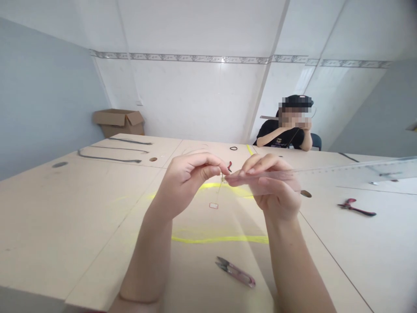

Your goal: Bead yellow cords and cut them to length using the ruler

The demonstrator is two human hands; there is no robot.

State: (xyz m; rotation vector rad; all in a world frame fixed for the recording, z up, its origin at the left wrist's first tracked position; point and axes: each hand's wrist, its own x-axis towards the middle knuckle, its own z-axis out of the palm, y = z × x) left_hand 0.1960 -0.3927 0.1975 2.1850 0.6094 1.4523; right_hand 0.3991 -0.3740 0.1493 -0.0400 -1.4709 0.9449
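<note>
My right hand (276,187) grips a clear plastic ruler (332,169) between thumb and fingers; the ruler reaches far out to the right. My left hand (192,178) is closed in a pinch at the ruler's left end, on a tiny piece (223,178) too small to name. From this piece a thin thread hangs down to a small white tag (213,205) with a red border. Below my hands, thread snips (236,272) with a pinkish handle lie on the table (208,291).
Red-and-black pliers (356,208) lie at the right, and another red-handled tool (230,166) shows behind my hands. Yellow lines (218,239) mark the tabletop. Grey cords (110,157) and a cardboard box (119,122) are at the far left. A person (283,132) sits across, hands raised.
</note>
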